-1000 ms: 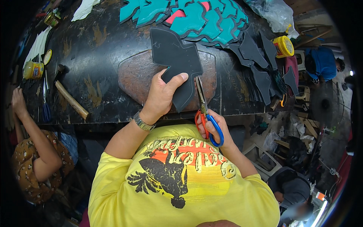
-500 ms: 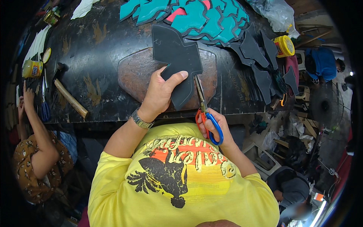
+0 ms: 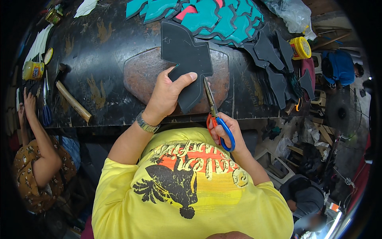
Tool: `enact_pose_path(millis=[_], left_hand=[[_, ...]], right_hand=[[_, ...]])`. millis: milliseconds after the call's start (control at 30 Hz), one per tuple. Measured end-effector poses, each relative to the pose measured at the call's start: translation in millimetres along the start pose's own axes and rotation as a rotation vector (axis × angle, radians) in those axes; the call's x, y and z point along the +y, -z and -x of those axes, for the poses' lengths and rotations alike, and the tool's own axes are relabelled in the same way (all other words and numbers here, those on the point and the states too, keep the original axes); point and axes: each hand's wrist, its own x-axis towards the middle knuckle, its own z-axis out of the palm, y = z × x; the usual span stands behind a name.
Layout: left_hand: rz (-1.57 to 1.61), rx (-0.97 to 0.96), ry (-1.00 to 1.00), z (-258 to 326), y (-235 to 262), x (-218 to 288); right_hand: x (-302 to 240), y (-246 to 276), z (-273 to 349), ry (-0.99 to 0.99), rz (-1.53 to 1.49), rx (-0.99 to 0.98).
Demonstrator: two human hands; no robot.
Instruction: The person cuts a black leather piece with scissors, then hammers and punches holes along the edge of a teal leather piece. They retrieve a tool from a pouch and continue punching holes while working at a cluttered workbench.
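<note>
My left hand (image 3: 167, 93) grips a large dark grey shaped sheet (image 3: 187, 55) by its lower part, thumb on top, holding it over the black worktable (image 3: 99, 59). My right hand (image 3: 223, 129) holds scissors (image 3: 215, 115) with one red and one blue handle loop, fingers through the loops. The blades point up and meet the sheet's right edge just below its side notch. A metal watch sits on my left wrist. My yellow printed shirt fills the lower middle.
Teal and pink cut shapes (image 3: 215, 18) lie piled at the table's far side, dark cut pieces (image 3: 274, 59) at the right. A hammer (image 3: 73, 101), a yellow tin (image 3: 32, 69) and a yellow container (image 3: 300, 47) sit nearby. Another person (image 3: 38, 159) works at the left.
The sheet and my left hand have shifted slightly, with the scissors working a little further along the sheet's right edge. The person at the left has raised a hand to the table's edge.
</note>
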Motion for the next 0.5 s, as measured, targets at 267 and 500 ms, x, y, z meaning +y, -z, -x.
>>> enact_pose_path(millis=[267, 500], left_hand=[[-0.045, -0.02, 0.02, -1.5, 3.6, 4.1], [0.018, -0.032, 0.017, -1.6, 3.5, 5.3]], right_hand=[[0.0, 3.6, -3.7, 0.029, 0.092, -0.005], [0.0, 4.9, -3.4, -0.002, 0.105, -0.014]])
